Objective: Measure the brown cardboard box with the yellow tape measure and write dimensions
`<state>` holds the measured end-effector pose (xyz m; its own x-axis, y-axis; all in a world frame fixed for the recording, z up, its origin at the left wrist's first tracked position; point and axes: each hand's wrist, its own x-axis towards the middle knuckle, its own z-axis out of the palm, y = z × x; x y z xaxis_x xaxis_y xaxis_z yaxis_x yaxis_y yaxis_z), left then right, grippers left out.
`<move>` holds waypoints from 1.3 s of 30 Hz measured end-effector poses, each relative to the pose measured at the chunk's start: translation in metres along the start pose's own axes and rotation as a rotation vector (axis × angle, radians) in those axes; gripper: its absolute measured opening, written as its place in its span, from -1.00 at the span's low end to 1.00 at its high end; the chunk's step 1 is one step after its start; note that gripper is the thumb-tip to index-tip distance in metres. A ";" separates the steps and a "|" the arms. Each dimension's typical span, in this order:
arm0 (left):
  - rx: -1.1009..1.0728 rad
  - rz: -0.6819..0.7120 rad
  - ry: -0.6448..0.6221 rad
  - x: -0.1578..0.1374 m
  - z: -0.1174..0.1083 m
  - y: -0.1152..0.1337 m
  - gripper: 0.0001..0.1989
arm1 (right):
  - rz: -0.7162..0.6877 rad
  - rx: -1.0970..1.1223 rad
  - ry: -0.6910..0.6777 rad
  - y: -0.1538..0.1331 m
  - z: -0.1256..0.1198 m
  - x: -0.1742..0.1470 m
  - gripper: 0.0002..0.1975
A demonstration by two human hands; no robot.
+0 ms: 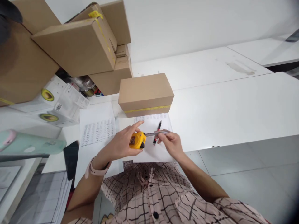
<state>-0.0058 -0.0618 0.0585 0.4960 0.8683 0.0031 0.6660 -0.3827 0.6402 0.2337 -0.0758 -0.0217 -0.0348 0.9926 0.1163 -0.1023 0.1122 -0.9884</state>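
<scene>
My left hand (123, 140) is closed around a yellow tape measure (138, 140) with a black catch on its case. A short length of its metal blade (150, 134) is drawn out to the right. Near the blade's free end, the thumb and fingers of my right hand (171, 143) pinch it. Below the blade, a red and black pen (157, 133) lies on a printed sheet (149, 155). Just beyond my hands sits a closed cardboard box (146, 90) with yellow tape along its near side.
More printed sheets (98, 130) lie to the left on the white table (221, 105). Large cardboard boxes (77, 46) are stacked at the back left, above white boxes with avocado pictures (56, 102). A mint green bottle (35, 142) and a dark phone-like slab (71, 158) are at the left.
</scene>
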 end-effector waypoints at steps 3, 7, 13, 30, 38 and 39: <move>0.058 0.044 0.093 0.008 -0.015 0.012 -0.05 | -0.020 -0.138 -0.077 0.008 0.009 -0.013 -0.68; 0.122 0.131 0.328 0.033 -0.046 0.027 -0.19 | -0.278 -0.510 -0.099 0.022 0.005 -0.015 -0.77; 0.297 0.129 0.442 0.116 -0.080 0.019 -0.37 | -0.387 -0.986 -0.090 0.051 -0.006 -0.003 -0.70; 0.205 -0.053 0.504 0.016 0.072 -0.051 -0.52 | -0.041 -1.209 -0.207 0.042 -0.019 0.010 -0.89; 0.494 0.008 0.075 -0.021 0.134 -0.053 -0.19 | 0.239 -0.287 -0.369 0.020 -0.051 0.016 -0.74; 0.498 -0.001 0.086 -0.020 0.136 -0.049 -0.18 | 0.271 -0.112 -0.390 0.017 -0.054 0.015 -0.72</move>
<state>0.0273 -0.1033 -0.0781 0.4616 0.8836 0.0792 0.8617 -0.4678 0.1966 0.2854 -0.0565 -0.0418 -0.4178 0.8977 -0.1402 0.0687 -0.1226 -0.9901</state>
